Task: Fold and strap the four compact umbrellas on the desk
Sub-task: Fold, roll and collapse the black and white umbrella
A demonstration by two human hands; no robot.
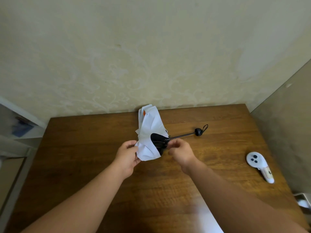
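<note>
White umbrella [151, 130], no legible writing

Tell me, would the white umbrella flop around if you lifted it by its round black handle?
Probably. The white umbrella has loose, crumpled cloth that would likely sag and swing. Its thin shaft looks stiff, so that part should stay straight. The round handle might roll if nudged.

Left hand [127, 154] is covering the near-left edge of the white fabric umbrella canopy with black lining [149, 133]; its fingertips are lying hidden behind the cloth. Right hand [180, 151] is blocking where the thin black shaft [182, 135] meets the ribs, grip unclear. Both forearms are running off the bottom edge. Blurred white object [303, 201] is getting cropped at the right edge, unidentifiable.
</note>
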